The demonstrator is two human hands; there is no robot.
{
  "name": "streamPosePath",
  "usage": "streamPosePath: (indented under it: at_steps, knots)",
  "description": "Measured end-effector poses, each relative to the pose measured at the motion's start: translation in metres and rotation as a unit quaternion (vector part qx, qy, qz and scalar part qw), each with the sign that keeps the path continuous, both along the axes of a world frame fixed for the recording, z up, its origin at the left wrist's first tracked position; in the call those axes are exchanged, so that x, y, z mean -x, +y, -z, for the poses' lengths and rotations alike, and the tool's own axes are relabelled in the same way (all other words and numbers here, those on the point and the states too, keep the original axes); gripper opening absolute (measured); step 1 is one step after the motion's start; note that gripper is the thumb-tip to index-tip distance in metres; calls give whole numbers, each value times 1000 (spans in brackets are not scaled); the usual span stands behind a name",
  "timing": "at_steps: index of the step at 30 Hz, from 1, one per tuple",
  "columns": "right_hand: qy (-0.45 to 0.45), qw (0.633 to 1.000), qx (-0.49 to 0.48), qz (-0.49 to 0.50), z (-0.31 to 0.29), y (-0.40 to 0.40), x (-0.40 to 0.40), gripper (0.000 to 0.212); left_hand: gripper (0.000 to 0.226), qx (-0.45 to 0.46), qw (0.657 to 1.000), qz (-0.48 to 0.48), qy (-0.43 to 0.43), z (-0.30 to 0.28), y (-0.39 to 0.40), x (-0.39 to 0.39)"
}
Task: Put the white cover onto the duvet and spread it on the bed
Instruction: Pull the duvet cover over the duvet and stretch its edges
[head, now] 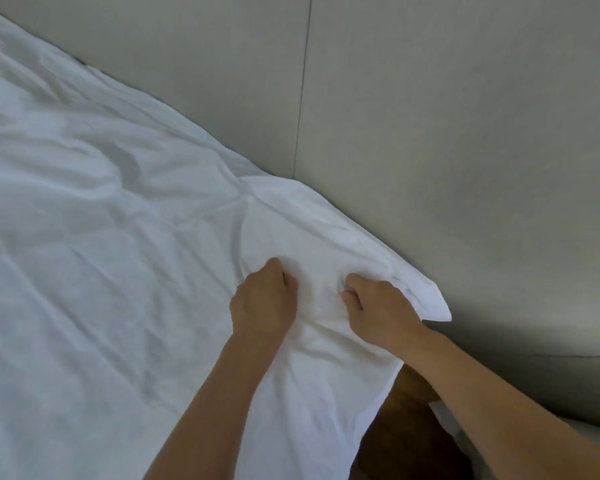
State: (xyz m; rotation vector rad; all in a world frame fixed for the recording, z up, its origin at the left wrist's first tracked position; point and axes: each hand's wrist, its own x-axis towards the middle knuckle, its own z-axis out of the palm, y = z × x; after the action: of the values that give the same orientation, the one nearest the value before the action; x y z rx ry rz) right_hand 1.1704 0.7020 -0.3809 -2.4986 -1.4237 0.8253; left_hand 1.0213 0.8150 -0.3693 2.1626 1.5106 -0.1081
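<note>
- white cover [101, 271]: biggest thing in view, fills the left and centre, spread over the bed surface. Plain white fabric, thin, lots of soft creases and shallow folds running diagonally; one deeper dimple w/ shadow upper left of centre.
- can't tell if the duvet is inside it, no separate layer visible.
- cover's far edge runs diagonally from top left down to mid right, lying right along the grey padded wall panel [465, 133]. Panel has a vertical seam near centre top.
- cover corner [433, 303]: pointed flap at the right end, sticks out past the bunched part and overlaps the grey panel. Looks flat and doubled over, w/ a stitched hem line.
- near edge of cover drops off bottom centre; dark brown surface [388, 438] shows beside it, prob. floor or bed frame, can't tell which.
- small bit of white/grey material at bottom right, under the right forearm. Unclear what.
- both forearms bare, come in from the bottom, converging toward the corner area.
- left hand [262, 303]: back of hand up, fingers curled under into a fist, clamped on a pinch of cover fabric.
- right hand [378, 306]: same pose, knuckles toward the left hand, fingers curled in and gripping cover just inboard of the corner flap.
- hands near each other, not touching; fabric between them puckered into a small raised ridge.
</note>
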Motion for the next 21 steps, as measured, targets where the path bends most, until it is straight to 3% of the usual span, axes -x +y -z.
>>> streamPosePath:
  at_steps: [3, 5, 11, 13, 15, 17, 19, 21]
  knots:
    - [-58, 998, 1, -31, -6, -6, -14, 22, 36, -41, 994, -42, 92, -2, 1, -5]
    - [-78, 997, 12, -24, -8, -7, -16, 39, 44, -14, 994, -62, 84, 2, 6, -8]
    - [-75, 992, 9, -98, 1, 2, -23, 21, 23, 16, 997, -59, 55, 5, 14, -21]
    - [-90, 991, -12, -96, -2, 0, -24, 19, 24, -79, 992, -67, 79, 2, 12, -20]
    - [-113, 992, -41, -45, -5, -1, -27, 21, 48, -96, 986, -57, 126, -1, 10, -21]
    - [-86, 995, -54, -10, -4, 4, -32, 28, 62, -13, 992, -80, 95, 0, 13, -26]
    - [-54, 995, -86, 11, 3, 10, -34, 18, 44, 24, 995, -87, 34, 4, 16, -35]
    - [-56, 992, -110, 14, 10, 14, -37, 29, 29, 26, 996, -76, 29, 6, 20, -45]
